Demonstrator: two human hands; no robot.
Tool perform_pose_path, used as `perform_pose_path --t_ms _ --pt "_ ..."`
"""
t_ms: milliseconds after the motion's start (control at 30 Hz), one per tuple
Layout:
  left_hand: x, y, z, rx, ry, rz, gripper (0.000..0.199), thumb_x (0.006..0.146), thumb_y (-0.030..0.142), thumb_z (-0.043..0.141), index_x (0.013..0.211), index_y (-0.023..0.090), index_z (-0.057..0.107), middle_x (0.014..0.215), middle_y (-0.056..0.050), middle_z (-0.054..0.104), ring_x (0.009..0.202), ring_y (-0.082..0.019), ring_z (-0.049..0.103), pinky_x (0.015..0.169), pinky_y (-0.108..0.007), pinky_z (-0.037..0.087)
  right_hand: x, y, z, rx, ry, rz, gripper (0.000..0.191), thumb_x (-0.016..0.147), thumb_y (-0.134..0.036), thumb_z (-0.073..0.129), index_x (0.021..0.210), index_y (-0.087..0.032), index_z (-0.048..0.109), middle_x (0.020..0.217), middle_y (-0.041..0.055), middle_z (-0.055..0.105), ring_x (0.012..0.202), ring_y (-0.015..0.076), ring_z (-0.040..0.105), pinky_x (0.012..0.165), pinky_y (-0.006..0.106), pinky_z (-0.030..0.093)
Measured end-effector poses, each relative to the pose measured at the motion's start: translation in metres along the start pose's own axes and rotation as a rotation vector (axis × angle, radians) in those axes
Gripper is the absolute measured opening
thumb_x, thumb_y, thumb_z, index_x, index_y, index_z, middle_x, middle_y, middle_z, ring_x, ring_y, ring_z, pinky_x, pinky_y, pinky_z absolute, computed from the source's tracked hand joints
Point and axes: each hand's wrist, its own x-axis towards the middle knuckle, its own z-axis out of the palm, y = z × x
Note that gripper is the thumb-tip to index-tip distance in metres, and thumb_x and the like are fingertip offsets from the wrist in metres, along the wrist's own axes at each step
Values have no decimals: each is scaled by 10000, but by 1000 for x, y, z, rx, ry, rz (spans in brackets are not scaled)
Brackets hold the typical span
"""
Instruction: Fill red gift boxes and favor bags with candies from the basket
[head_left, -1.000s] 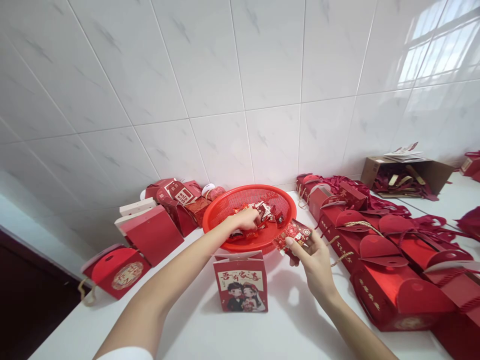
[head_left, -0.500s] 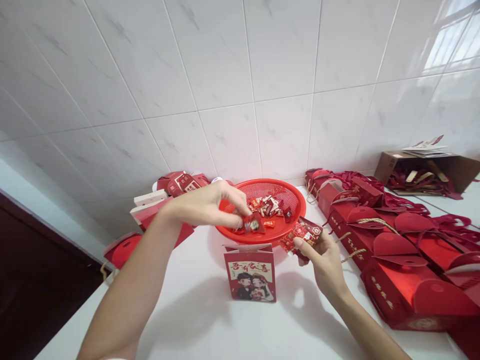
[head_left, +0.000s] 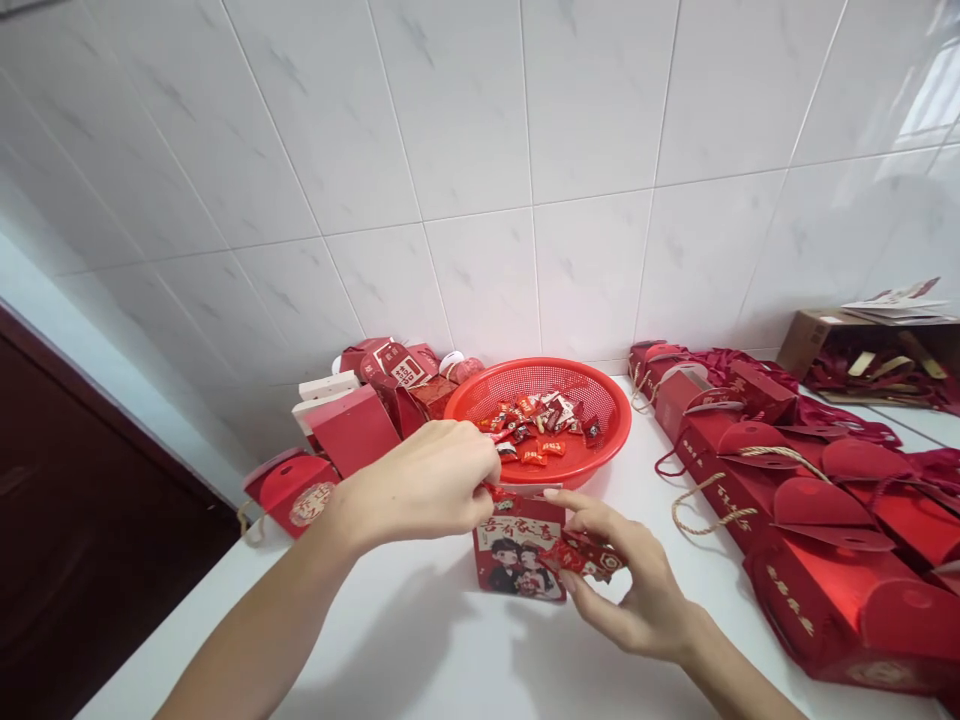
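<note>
A small upright red box (head_left: pixel 519 560) with a cartoon couple on its front stands on the white table. My left hand (head_left: pixel 431 480) is at the box's top left edge, its fingers closed on a red-wrapped candy (head_left: pixel 499 495) that shows partly beneath them. My right hand (head_left: pixel 626 570) holds red patterned candy packets (head_left: pixel 592 558) in front of the box's right side, a fingertip at its top edge. Just behind the box sits a red mesh basket (head_left: pixel 611 440) with several wrapped candies (head_left: pixel 551 415) inside.
Rows of red gift boxes (head_left: pixel 814 570) with rope handles line the right side. More red boxes (head_left: pixel 356 430) stand at the left near the tiled wall (head_left: pixel 480 270). An open cardboard box (head_left: pixel 806 345) with ribbons lies at the back right.
My left hand has come from over the basket down to the box's top, holding candy. My right hand has moved left and lower, bringing the packets before the box. The view has shifted left.
</note>
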Motion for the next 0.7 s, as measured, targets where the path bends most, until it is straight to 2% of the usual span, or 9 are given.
perform_pose_path --t_ms 100,233,333,433,567,700 --pt "3 5 2 77 -43 -12 241 671 93 511 455 200 490 489 -11 486 465 -141 415 522 -303 222 -1 4 2 -59 -100 19 507 805 -118 661 1269 -289 549 1323 129 651 1079 265 700 736 311 590" --pt "11 3 13 139 41 -36 252 710 100 502 478 195 473 501 -19 488 496 -155 447 507 -311 227 -5 10 2 -33 -131 98 439 807 -161 669 1225 -283 610 1317 113 658 1049 261 713 767 316 591" --pt "17 3 24 242 90 -65 236 723 105 504 503 190 518 536 -38 548 552 -177 511 542 -311 294 -6 11 2 -7 -117 128 427 794 -167 686 1204 -277 635 1314 112 660 1055 269 710 803 332 592" --pt "18 5 30 307 122 -62 210 746 85 505 577 178 587 626 -61 636 644 -203 573 665 -334 391 -4 10 2 -6 -116 116 434 793 -160 686 1207 -272 626 1326 117 651 1063 269 708 808 330 591" --pt "13 4 27 202 82 -7 133 777 100 546 712 183 627 709 -34 648 693 -192 575 694 -316 399 0 6 1 30 -106 81 459 803 -127 670 1226 -273 569 1334 115 645 1121 253 686 850 323 583" --pt "5 -1 22 32 89 38 167 865 147 530 799 211 669 803 -20 623 769 -184 565 720 -299 403 2 4 0 112 -40 185 361 832 -159 675 1164 -260 578 1304 119 660 1138 254 670 858 337 580"
